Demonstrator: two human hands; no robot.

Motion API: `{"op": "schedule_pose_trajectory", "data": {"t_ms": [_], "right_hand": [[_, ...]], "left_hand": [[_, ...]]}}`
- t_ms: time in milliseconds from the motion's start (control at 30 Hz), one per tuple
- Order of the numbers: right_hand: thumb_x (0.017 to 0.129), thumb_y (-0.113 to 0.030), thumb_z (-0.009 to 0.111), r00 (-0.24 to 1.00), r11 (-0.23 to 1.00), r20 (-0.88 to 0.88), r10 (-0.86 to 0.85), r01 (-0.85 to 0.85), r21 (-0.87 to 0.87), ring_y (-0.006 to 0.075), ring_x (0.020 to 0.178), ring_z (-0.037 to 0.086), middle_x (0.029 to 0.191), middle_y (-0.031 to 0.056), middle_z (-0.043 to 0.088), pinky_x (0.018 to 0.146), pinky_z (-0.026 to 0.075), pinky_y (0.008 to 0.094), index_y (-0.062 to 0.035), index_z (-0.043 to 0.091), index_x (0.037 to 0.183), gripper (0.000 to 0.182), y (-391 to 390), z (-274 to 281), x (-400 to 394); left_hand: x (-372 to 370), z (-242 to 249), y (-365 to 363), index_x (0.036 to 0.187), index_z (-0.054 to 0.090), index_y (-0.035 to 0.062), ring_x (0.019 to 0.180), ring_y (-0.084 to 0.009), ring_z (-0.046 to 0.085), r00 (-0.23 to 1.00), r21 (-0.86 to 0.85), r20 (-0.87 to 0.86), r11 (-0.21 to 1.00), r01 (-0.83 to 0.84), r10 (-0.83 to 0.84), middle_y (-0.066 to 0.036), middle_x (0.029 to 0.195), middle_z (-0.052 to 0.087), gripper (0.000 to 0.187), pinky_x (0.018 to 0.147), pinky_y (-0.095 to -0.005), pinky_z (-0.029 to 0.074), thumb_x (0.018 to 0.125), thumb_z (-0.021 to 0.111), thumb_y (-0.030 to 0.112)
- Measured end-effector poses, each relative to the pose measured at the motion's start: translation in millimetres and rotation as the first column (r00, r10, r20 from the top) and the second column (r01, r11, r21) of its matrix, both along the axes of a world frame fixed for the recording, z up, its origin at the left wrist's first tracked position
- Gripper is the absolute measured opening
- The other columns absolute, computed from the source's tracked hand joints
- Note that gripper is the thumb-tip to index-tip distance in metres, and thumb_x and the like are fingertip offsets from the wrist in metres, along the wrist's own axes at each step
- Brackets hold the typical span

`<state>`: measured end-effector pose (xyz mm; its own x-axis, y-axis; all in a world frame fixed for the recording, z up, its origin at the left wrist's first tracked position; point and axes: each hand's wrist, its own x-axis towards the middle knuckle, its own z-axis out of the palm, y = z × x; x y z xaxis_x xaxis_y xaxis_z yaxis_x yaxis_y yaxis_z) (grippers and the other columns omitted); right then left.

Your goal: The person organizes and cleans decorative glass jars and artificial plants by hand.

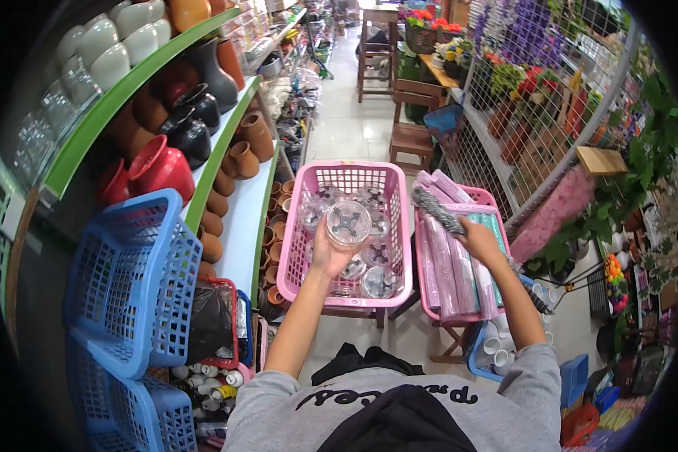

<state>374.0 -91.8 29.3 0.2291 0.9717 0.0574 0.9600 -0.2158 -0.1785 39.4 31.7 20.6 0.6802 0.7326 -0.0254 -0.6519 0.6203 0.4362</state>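
Observation:
My left hand (334,255) is wrapped round a clear round container (348,221) with a dark branching pattern on it. It is held above a pink plastic basket (288,252), where several similar clear containers (379,282) lie. A grey fluffy duster (435,208) is gripped in my right hand (477,239), its head tilted up and left. Below that hand, a second pink basket (428,307) holds long plastic-wrapped packs (446,275) in pink and teal.
On the left, shelves hold red vases (158,167), black vases (192,124) and clay pots (245,158). Blue baskets (132,282) stack at lower left. A blue crate (481,358) holds white cups. Wooden chairs (412,132) and a wire rack (539,113) stand ahead right.

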Motion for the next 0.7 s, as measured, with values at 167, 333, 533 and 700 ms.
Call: {"op": "schedule_pose_trajectory", "data": {"t_ms": [167,333,533,700], "right_hand": [[0.082,-0.018,0.053,0.961,0.974,-0.261,0.087,-0.026,0.225,0.0436,0.096,0.057,0.102,0.0323,0.057,0.085,0.044,0.0470,0.0015,0.043,0.123,0.046,4.7,20.7,-5.6],[0.085,-0.017,0.051,0.818,0.959,-0.501,0.282,-0.239,0.150,0.0416,0.107,0.054,0.118,0.0307,0.052,0.093,0.041,0.0430,-0.0167,0.022,0.144,0.065,9.1,75.0,-108.3],[0.085,-0.014,0.053,0.738,0.838,-0.397,0.545,-0.477,0.264,0.0414,0.078,0.060,0.086,0.0228,0.062,0.073,0.047,0.0469,-0.0220,0.029,0.142,0.062,24.5,47.5,-170.9],[0.083,-0.011,0.052,0.845,0.899,-0.310,0.435,-0.391,0.195,0.0392,0.071,0.061,0.079,0.0235,0.061,0.065,0.048,0.0474,-0.0225,0.032,0.140,0.061,13.9,57.7,-164.1]], "left_hand": [[-13.9,5.3,-1.1,0.132,0.040,0.0115,0.116,-0.0284,0.050,0.998,-0.012,0.040,0.999,-0.050,0.051,-0.013,0.129,0.048,0.054,0.091,-0.0550,0.046,0.094,0.034,0.050],[-5.0,0.4,3.2,0.133,0.041,0.0136,0.115,-0.0286,0.052,0.997,0.011,0.011,0.997,-0.077,0.077,-0.011,0.129,0.050,0.060,0.094,-0.0515,0.043,0.092,0.034,0.056],[1.7,-3.7,6.3,0.129,0.044,0.0154,0.111,-0.0267,0.053,0.968,-0.016,-0.090,0.972,-0.234,0.232,-0.008,0.126,0.051,0.064,0.093,-0.0479,0.044,0.089,0.028,0.063],[-6.7,11.0,-4.2,0.126,0.048,0.0119,0.106,-0.0253,0.056,0.963,-0.026,-0.076,0.965,-0.262,0.260,-0.008,0.119,0.056,0.066,0.090,-0.0466,0.047,0.088,0.030,0.063]]}}
